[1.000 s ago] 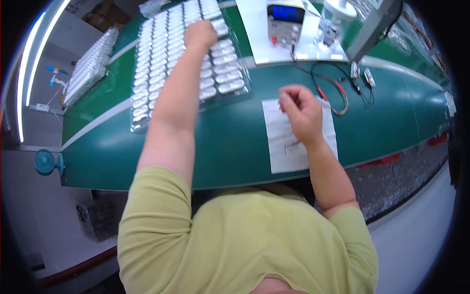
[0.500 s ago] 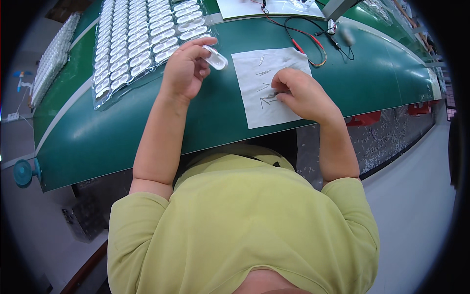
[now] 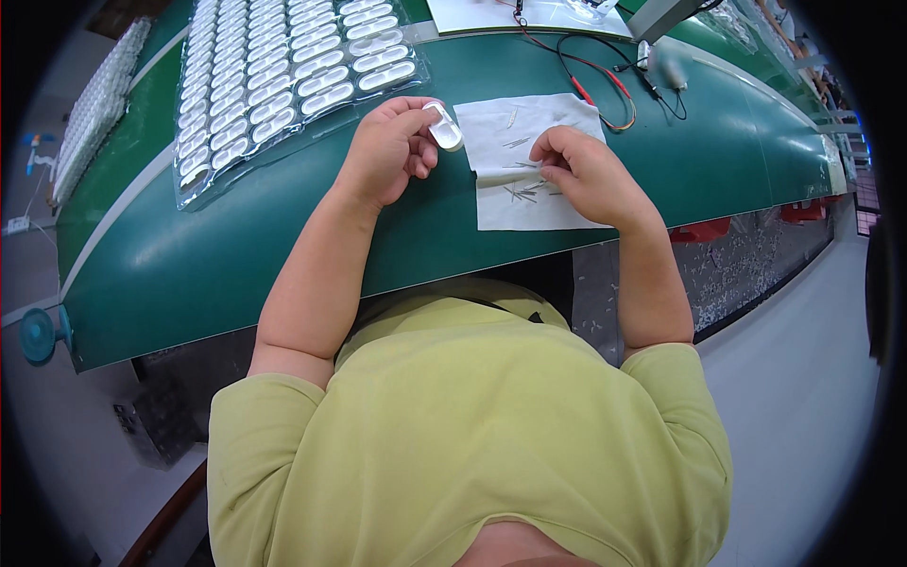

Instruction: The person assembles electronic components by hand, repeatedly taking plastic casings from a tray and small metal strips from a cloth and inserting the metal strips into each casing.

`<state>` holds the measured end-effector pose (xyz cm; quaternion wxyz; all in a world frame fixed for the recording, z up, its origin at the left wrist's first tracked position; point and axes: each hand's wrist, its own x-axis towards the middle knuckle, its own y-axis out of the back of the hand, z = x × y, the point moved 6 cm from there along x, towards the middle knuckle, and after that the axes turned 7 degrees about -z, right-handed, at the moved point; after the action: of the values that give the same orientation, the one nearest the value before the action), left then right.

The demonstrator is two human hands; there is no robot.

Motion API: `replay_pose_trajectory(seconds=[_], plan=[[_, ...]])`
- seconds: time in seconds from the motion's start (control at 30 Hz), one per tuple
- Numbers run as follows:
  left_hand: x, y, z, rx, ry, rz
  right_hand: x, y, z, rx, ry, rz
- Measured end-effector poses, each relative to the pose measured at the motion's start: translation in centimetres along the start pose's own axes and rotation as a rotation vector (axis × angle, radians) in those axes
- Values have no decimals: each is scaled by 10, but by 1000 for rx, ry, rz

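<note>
My left hand (image 3: 387, 151) is closed, with a small white oval plastic case (image 3: 446, 130) pinched between thumb and fingers, tilted over the left edge of a white cloth (image 3: 496, 215). Several thin grey metal pins (image 3: 521, 193) lie scattered on this cloth. Just above them, my right hand (image 3: 600, 184) has its thumb and index finger pressed together. Whatever is between those fingertips is too small to make out. A raised crease runs across the cloth beside them.
Clear trays of white oval cases (image 3: 302, 80) cover the back left of the green table (image 3: 227, 274). Red and black test leads (image 3: 605, 74) lie behind the cloth, near a white board (image 3: 529, 17). A teal round fixture (image 3: 40, 335) stands at the left corner.
My left hand has moved right and slightly nearer with the white case, close to the cloth. My right fingers have shifted a little off the pins. The cloth now has a raised crease.
</note>
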<state>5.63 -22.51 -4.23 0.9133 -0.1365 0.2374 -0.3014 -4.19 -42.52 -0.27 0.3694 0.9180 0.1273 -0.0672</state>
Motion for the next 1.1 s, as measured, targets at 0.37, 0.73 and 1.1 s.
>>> replay_pose_trajectory(seconds=[0.37, 0.73, 1.1], plan=[[-1, 0, 3, 13, 1, 28, -13, -2, -12, -155, 209, -28], [0, 2, 2, -6, -15, 27, -15, -2, -12, -218, 118, -76], [1, -4, 1, 13, -58, 34, 4, 14, -18, 105, 197, 204]])
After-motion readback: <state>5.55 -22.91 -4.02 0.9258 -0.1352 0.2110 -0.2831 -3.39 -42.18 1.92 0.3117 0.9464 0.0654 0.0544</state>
